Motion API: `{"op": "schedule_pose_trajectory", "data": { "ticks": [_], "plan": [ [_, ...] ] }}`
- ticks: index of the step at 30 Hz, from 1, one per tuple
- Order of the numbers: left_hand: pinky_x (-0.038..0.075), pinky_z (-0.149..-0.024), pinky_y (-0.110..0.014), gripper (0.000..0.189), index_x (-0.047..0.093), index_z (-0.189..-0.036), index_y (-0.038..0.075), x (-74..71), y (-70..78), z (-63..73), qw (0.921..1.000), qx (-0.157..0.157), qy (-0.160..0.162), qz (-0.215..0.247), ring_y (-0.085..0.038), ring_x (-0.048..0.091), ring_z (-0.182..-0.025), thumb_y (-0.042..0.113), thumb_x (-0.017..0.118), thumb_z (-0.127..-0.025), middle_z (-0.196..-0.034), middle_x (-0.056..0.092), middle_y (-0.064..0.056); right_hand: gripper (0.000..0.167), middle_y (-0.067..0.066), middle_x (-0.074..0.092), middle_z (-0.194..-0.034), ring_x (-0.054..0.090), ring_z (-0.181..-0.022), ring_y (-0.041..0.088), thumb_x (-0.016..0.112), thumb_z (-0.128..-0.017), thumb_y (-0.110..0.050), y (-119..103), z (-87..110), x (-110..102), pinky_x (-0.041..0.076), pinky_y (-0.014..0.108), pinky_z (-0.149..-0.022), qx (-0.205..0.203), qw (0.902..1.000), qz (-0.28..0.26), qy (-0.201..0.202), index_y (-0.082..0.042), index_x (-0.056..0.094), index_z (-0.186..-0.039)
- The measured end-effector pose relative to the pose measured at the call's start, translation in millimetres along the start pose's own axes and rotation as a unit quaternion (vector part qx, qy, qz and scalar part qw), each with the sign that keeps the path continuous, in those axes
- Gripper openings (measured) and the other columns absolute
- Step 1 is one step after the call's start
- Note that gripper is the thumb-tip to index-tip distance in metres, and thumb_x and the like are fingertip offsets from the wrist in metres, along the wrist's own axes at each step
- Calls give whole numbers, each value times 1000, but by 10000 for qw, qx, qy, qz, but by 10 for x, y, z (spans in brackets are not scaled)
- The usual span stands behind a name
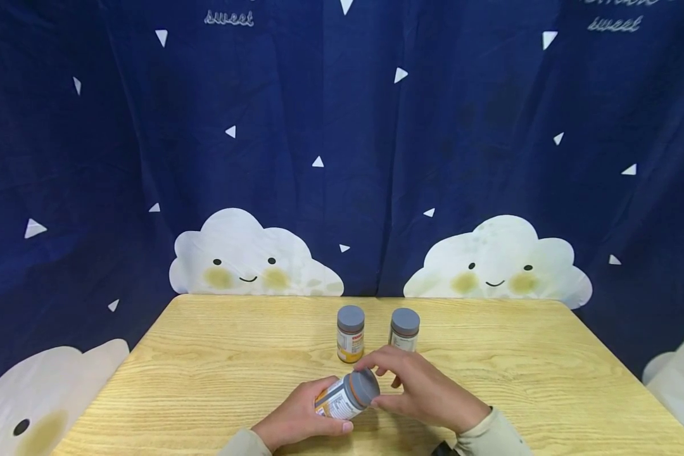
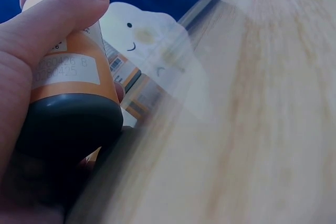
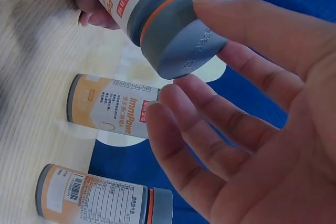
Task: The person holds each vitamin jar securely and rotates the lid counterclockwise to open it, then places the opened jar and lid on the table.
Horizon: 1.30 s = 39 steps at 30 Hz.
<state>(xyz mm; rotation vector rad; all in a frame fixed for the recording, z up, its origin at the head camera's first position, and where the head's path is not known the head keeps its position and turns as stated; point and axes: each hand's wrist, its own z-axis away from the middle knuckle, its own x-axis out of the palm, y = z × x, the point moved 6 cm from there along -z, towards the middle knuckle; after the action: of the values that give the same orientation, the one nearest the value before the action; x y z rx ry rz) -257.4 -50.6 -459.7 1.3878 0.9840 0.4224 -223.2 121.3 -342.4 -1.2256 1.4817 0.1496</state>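
Note:
My left hand (image 1: 301,415) grips a pill bottle (image 1: 337,401) around its body, above the wooden table. The bottle has an orange and white label and is tilted, with its grey screw cap (image 1: 365,386) towards my right hand (image 1: 424,394). Thumb and index finger of that right hand pinch the cap at its rim; the other fingers are loosely bent beside it in the right wrist view. An orange ring shows under the cap. From the left wrist view, the left thumb lies across the label, above the dark bottle base (image 2: 73,119).
Two similar capped bottles stand upright on the table (image 1: 234,354) beyond my hands: one at the left (image 1: 350,339), another at the right (image 1: 404,335), partly hidden by my right hand. A dark blue curtain (image 1: 342,190) with white clouds hangs behind the table's far edge.

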Motion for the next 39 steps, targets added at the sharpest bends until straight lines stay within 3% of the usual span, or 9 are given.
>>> {"op": "schedule_pose_trajectory", "data": {
  "ticks": [3, 7, 13, 17, 21, 32, 39],
  "plan": [
    [51, -70, -27, 32, 64, -111, 24, 7, -3, -2, 10000, 40, -25, 0, -12, 62, -81, 26, 76, -82, -95, 67, 1, 51, -8, 60, -115, 58, -94, 17, 79, -80, -14, 4, 11, 23, 51, 27, -67, 90, 9999, 74, 118, -26, 57, -124],
    [51, -70, -26, 31, 64, -110, 24, 13, -10, -5, 9999, 99, -23, -53, -11, 61, -80, 26, 77, -81, -94, 67, 2, 47, -8, 62, -110, 58, -87, 11, 74, -85, -38, 34, -1, 74, 50, 26, -68, 509, 9970, 304, 491, -24, 57, -126],
    [51, -72, -27, 32, 64, -112, 24, 20, -20, -8, 9999, 94, -51, -7, -12, 62, -82, 26, 76, -82, -97, 67, 1, 44, -9, 62, -80, 55, -65, 4, 63, -86, -57, 113, -16, 109, 43, 22, -55, 1655, 9769, 822, 1077, -17, 66, -106],
    [51, -71, -27, 32, 63, -113, 24, 15, -16, -12, 10000, 71, -47, -26, -11, 61, -82, 26, 76, -83, -97, 67, 2, 44, -15, 57, -67, 51, -60, 2, 62, -84, -62, 131, -10, 115, 39, 21, -52, 1993, 9654, 1108, 1267, -19, 69, -91],
    [51, -70, -27, 32, 63, -112, 24, 11, -8, -14, 10000, 64, -36, -59, -11, 61, -81, 27, 76, -83, -96, 67, 2, 46, -15, 52, -62, 46, -54, 0, 60, -84, -63, 152, -22, 141, 38, 22, -48, 2177, 9648, 966, 1114, -19, 69, -84],
    [51, -71, -27, 32, 63, -113, 24, 10, -5, -8, 10000, 66, -61, -38, -11, 61, -81, 27, 75, -83, -97, 67, 2, 42, -14, 54, -64, 47, -55, -1, 63, -86, -57, 116, -62, 157, 40, 20, -49, 1714, 9793, 637, 867, -16, 68, -90],
    [51, -70, -26, 32, 63, -112, 24, 5, -17, -13, 9999, 85, -28, -78, -10, 61, -81, 26, 76, -82, -96, 67, 2, 28, -11, 62, -77, 55, -63, 0, 68, -88, -43, 83, -69, 148, 47, 20, -56, 869, 9950, 49, 484, -17, 66, -99]
  ]
}}
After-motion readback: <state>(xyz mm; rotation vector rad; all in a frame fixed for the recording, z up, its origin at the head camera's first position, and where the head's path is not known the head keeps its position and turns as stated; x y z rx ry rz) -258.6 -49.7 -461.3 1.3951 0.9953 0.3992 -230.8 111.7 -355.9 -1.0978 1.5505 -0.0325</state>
